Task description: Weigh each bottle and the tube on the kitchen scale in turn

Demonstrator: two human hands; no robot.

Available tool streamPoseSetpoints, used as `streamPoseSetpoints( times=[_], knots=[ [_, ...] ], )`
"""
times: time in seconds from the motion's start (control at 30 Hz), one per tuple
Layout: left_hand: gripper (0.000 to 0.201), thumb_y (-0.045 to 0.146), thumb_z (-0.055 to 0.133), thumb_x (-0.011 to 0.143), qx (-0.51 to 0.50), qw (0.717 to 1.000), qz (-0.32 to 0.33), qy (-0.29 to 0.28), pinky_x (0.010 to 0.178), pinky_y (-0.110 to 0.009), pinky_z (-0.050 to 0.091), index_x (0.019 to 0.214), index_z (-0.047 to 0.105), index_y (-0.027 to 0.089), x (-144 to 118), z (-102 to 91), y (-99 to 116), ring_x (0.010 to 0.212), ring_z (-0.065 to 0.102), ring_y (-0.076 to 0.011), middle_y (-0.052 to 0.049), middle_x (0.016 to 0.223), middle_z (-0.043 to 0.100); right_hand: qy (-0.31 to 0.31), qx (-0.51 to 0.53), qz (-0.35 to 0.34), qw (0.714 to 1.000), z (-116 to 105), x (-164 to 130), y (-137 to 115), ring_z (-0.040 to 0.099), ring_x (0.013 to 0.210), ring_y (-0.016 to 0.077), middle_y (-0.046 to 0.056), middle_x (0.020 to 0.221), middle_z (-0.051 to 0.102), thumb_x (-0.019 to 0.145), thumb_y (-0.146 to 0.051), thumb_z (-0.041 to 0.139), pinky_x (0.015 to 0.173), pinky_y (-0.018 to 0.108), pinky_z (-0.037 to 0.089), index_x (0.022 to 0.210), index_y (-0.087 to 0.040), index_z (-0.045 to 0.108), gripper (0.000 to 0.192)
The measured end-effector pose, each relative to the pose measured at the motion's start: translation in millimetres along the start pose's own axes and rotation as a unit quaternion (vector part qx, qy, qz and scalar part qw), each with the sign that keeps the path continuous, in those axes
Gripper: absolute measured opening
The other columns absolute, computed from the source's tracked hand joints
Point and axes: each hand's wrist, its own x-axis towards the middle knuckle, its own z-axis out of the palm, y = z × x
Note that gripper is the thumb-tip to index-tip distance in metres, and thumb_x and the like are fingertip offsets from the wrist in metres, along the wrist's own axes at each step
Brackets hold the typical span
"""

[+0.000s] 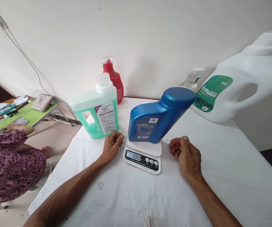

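Note:
A blue plastic bottle (157, 115) stands on a small white kitchen scale (143, 155) whose display reads 984. My left hand (111, 145) rests on the white tablecloth just left of the scale, fingers curled, holding nothing. To the right of the scale lies my right hand (186, 153), also loosely curled and apart from the bottle. Neither hand touches the bottle or the scale.
A green liquid jug (96, 108) stands behind my left hand, a red bottle (113, 78) behind it. A large white detergent jug (242, 78) and a clear bottle (192, 78) stand at the back right. A person in a patterned sleeve (10, 164) sits at left near a green table (29, 115).

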Motion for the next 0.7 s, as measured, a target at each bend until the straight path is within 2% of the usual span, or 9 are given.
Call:
streamPoseSetpoints(
  times=[0.27, 0.7],
  knots=[
    [0.035, 0.052, 0.060, 0.093, 0.011, 1.000, 0.001, -0.001, 0.061, -0.029, 0.041, 0.081, 0.059, 0.019, 0.6, 0.9, 0.3, 0.059, 0.051, -0.0137, 0.002, 0.064, 0.055, -0.002, 0.013, 0.001, 1.000, 2.2, -1.8, -6.0, 0.050, 0.053, 0.0150, 0.006, 0.068, 0.062, 0.078, -0.095, 0.055, 0.044, 0.028, 0.037, 0.070, -0.019, 0.065, 0.077],
    [0.037, 0.054, 0.060, 0.092, 0.029, 1.000, -0.005, -0.007, 0.061, -0.029, 0.039, 0.079, 0.059, 0.019, 0.0, 1.4, 5.6, 0.059, 0.050, -0.0139, 0.001, 0.064, 0.055, -0.008, -0.012, -0.023, 1.000, -0.1, -0.8, -0.7, 0.051, 0.054, 0.0168, 0.006, 0.066, 0.063, 0.085, -0.093, 0.049, 0.046, 0.031, 0.037, 0.069, -0.020, 0.065, 0.076]
  ],
)
